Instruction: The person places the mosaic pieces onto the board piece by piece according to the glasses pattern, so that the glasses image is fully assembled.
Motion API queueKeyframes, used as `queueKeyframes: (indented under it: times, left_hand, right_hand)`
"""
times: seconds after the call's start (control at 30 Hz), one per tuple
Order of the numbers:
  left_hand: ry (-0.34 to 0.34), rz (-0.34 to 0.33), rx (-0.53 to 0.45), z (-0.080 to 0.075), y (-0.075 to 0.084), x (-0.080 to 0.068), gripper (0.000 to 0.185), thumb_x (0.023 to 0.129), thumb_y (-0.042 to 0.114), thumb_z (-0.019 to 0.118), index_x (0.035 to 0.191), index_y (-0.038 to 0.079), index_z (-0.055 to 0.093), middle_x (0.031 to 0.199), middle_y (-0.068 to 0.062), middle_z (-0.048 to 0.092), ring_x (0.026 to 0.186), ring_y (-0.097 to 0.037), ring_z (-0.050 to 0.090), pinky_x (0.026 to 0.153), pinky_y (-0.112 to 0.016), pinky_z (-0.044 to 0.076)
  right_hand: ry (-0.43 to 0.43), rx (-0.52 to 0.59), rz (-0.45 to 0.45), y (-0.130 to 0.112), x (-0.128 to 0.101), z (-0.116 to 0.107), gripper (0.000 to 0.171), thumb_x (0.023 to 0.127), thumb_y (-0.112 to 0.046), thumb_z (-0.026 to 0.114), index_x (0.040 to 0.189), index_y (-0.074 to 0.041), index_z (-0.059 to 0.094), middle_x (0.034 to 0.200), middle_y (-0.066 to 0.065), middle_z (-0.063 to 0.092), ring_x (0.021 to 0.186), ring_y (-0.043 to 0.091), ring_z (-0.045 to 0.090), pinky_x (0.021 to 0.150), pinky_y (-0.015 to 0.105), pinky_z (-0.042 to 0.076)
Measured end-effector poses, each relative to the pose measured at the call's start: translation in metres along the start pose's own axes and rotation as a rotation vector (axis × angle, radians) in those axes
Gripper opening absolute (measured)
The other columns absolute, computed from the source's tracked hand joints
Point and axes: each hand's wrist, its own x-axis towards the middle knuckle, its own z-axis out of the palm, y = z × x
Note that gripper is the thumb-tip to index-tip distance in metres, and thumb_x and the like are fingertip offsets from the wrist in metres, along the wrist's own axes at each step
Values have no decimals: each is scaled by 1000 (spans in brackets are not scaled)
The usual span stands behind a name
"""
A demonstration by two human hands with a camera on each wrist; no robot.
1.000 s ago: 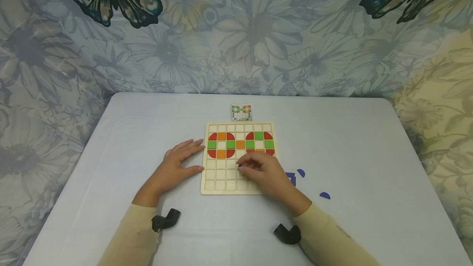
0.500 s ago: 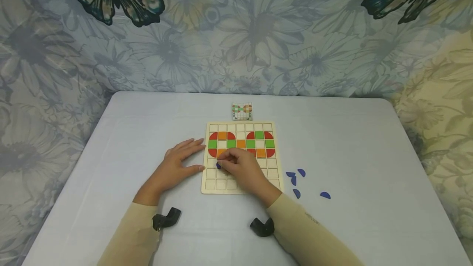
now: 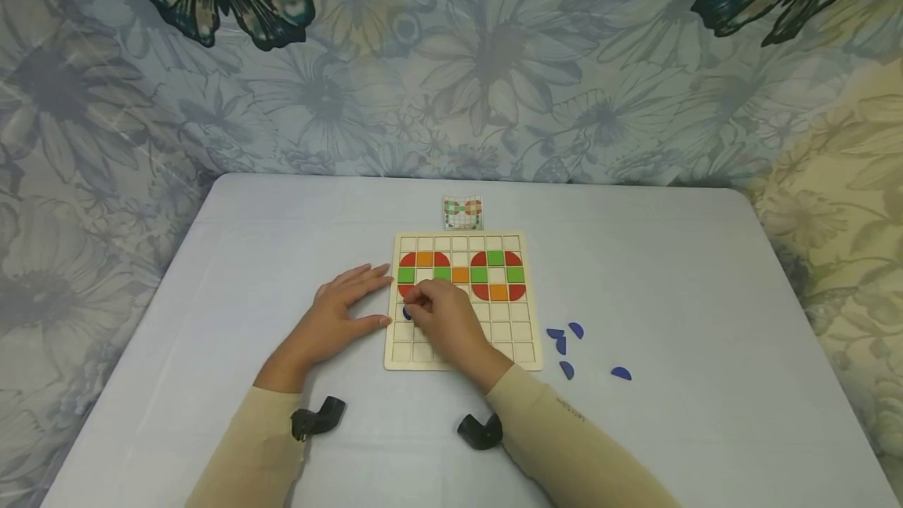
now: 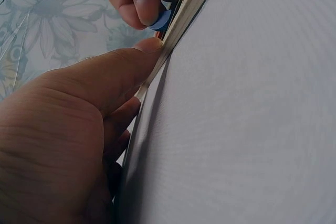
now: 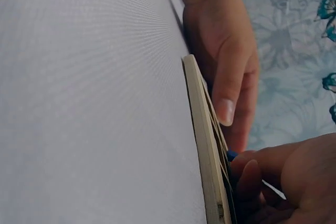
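A wooden grid board (image 3: 462, 359) lies on the table, with red, orange and green pieces filling two ring shapes joined by an orange square (image 3: 460, 274). My right hand (image 3: 451, 324) is over the board's left part and pinches a blue half-round piece (image 3: 407, 312) between thumb and fingers, close over a cell below the lower left red piece. In the left wrist view the blue piece (image 4: 161, 21) shows tilted under the fingertips. My left hand (image 3: 339, 312) rests with fingers spread and fairly straight, its fingertips and thumb at the board's left edge.
Several blue half-round pieces (image 3: 576, 330) lie on the white tablecloth right of the board, one farther out (image 3: 621, 373). A small pattern card (image 3: 462, 213) lies just behind the board. Flowered fabric (image 3: 494, 61) hangs behind the table.
My right hand has moved left across the board with the blue half-round piece, uncovering the board's right part and a loose blue piece. My left hand has stayed in place.
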Motion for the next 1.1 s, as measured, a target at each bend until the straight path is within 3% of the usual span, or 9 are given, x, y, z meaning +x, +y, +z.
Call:
queueKeyframes:
  times: [0.3,0.67,0.97,1.1]
  left_hand:
    - [-1,-7,7,0,1,1,69,94,35,90,156,19,64,168,8,47,160,-27,29,121,-65,18]
    - [-4,-28,20,0,3,0,70,94,35,90,157,20,63,168,8,47,160,-26,29,121,-63,19]
    - [2,-27,-10,1,3,0,70,93,34,90,156,20,64,167,9,47,160,-26,29,122,-64,17]
    - [1,-24,-6,1,2,-1,69,94,34,90,156,20,64,167,8,47,160,-27,29,122,-64,17]
  right_hand:
    - [3,-48,-23,0,-3,0,15,96,-5,83,110,-3,79,99,2,65,85,14,62,77,28,55]
    - [-34,-269,-76,-4,-4,4,9,100,-11,82,107,-9,79,94,-1,57,85,15,55,73,28,52]
    - [-15,-294,-82,-5,-7,5,10,100,-7,80,110,-8,78,98,-1,60,88,15,59,77,28,55]
    - [-36,-251,-58,-5,-7,3,14,100,-9,80,114,-7,77,98,-1,61,88,16,59,76,28,54]
